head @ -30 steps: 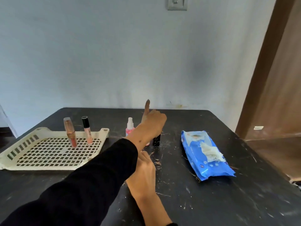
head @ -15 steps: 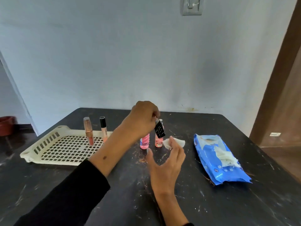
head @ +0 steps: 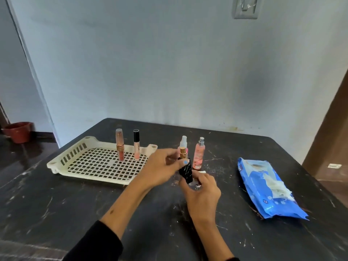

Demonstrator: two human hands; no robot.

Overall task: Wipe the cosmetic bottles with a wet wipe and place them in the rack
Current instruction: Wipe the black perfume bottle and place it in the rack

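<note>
Our left hand [head: 158, 169] pinches a small black bottle [head: 186, 171] with a gold neck, thumb on its face, holding it tilted above the tabletop [head: 94, 204]. Our right hand [head: 202, 193] comes up from below with its fingers curled round the bottle's lower end, and a bit of white wet wipe [head: 195, 183] shows between those fingers and the bottle; how much of the wipe lies in the palm we cannot tell.

Just behind the hands two pink spray bottles stand upright on the tabletop: one with a white cap [head: 183, 146], partly hidden by the black bottle, and beside it to the right one with a silver cap [head: 198, 154].

To the left lies the cream plastic rack [head: 90, 162], a flat slotted tray. In it, near its far edge, two tubes stand upright side by side: a rose-gold lipstick tube [head: 119, 145] and a lip gloss with a black cap [head: 136, 145].

To the right, well apart from the bottles, a blue pack of wet wipes [head: 263, 193] lies on the tabletop with a white wipe sticking out of its opening.

Beyond the tabletop we see a pale blue wall [head: 150, 63] with a switch plate [head: 245, 7] high up, and a reddish-brown pot [head: 17, 131] on the floor at far left.
</note>
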